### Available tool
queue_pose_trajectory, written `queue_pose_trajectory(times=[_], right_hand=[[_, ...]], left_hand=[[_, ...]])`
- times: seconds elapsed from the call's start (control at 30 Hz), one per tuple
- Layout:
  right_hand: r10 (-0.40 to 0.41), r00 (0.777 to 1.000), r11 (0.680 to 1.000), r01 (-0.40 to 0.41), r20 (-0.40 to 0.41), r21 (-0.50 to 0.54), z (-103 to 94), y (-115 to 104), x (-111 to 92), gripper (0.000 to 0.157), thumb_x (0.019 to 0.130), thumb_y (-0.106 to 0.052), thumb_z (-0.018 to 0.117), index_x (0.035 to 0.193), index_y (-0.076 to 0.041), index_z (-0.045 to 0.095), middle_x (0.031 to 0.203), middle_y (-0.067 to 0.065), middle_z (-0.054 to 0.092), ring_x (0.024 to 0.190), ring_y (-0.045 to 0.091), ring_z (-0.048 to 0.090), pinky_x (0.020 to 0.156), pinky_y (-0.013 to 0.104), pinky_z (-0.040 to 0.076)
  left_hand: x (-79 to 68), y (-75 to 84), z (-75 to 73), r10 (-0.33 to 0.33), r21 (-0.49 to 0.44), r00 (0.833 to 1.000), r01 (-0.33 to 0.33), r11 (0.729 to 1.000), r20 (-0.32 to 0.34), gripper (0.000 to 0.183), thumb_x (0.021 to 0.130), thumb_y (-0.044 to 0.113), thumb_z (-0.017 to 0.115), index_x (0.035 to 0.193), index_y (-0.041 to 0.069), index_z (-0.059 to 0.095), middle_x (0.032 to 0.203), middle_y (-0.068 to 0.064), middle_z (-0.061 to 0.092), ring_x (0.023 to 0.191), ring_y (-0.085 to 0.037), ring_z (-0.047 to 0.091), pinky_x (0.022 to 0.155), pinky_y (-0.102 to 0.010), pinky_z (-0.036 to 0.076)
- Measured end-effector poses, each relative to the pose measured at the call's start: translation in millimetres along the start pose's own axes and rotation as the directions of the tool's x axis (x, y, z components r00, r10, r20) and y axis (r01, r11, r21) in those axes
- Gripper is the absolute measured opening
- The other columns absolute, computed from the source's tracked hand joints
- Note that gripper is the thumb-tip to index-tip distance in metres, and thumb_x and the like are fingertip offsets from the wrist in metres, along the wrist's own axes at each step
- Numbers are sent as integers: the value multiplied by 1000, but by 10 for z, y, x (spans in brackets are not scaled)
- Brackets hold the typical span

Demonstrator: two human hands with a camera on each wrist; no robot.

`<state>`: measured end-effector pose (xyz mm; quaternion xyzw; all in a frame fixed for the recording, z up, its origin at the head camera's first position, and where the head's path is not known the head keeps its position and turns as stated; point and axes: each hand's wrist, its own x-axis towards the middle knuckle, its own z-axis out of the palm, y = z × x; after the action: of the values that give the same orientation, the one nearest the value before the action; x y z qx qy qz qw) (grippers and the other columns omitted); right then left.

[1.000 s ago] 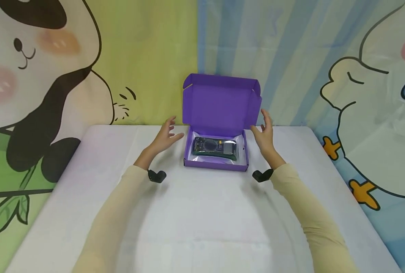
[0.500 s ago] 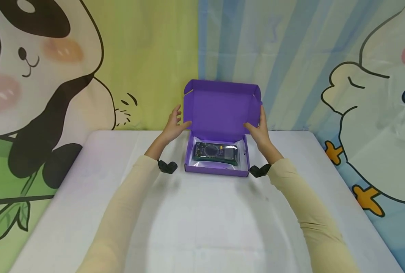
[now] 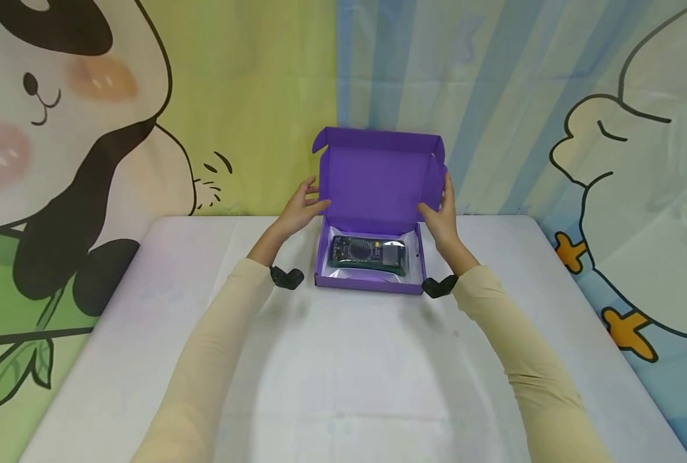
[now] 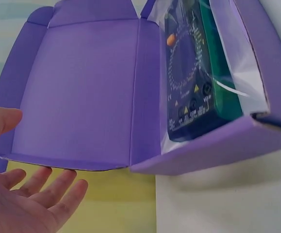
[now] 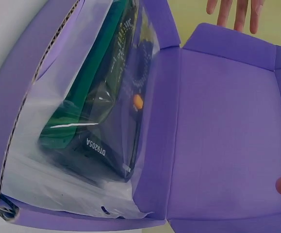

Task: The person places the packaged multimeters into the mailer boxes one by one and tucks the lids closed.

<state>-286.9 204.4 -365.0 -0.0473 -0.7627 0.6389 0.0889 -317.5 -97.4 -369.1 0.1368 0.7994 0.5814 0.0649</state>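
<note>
A purple cardboard box stands on the white table, its lid raised. Inside lies a digital multimeter in a clear plastic bag; it is dark with a green edge and reads DT9205A in the right wrist view. At the lid's left side is my left hand, thumb over the inner face and the other fingers spread just past the edge in the left wrist view. My right hand holds the lid's right side, thumb on the inner face, fingers partly hidden behind it.
The white table runs toward me in front of the box. Behind it hangs a cloth backdrop with a cartoon panda and a pale cartoon animal. Small black devices are strapped at both wrists.
Both hands have moved inward to the lid's sides; the right thumb has come over its inner face. The lid has shifted slightly right at its left edge. The multimeter stays in the box.
</note>
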Motion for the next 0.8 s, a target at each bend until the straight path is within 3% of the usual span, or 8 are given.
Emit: queue_pose_trajectory(times=[0.3, 0.53, 0.7, 0.8], right_hand=[[-24, 999, 1000, 24, 27, 11, 42, -59, -67, 82, 87, -4, 49, 151, -22, 0, 157, 1, 9, 143, 25, 16, 112, 42, 29], [-26, 999, 999, 25, 33, 28, 82, -69, -89, 78, 86, 4, 39, 151, -24, 7, 155, 1, 15, 140, 25, 22, 109, 40, 33], [-23, 999, 999, 21, 31, 49, 83, -50, -107, 77, 82, 10, 32, 150, -24, 14, 153, 2, 20, 135, 28, 31, 100, 40, 38], [-31, 999, 998, 29, 33, 52, 85, -40, -117, 75, 82, 11, 32, 149, -21, 19, 151, 5, 24, 134, 29, 33, 101, 40, 38]], left_hand=[[-5, 82, 116, 4, 41, 1000, -5, 999, 17, 78, 91, 30, 57, 150, 12, 10, 148, -13, 26, 135, -31, 32, 107, -43, 38], [-25, 57, 162, 12, 51, 1000, -12, 999, 8, 76, 91, 30, 57, 150, 13, 11, 148, -13, 23, 135, -33, 32, 106, -42, 39], [-85, -29, 168, 10, 42, 1000, -11, 999, 21, 72, 92, 29, 56, 149, 13, 15, 147, -14, 27, 134, -34, 34, 105, -43, 39], [-110, -59, 166, 18, 35, 1000, -19, 999, 26, 70, 92, 28, 56, 148, 12, 18, 147, -15, 30, 134, -34, 34, 106, -44, 39]])
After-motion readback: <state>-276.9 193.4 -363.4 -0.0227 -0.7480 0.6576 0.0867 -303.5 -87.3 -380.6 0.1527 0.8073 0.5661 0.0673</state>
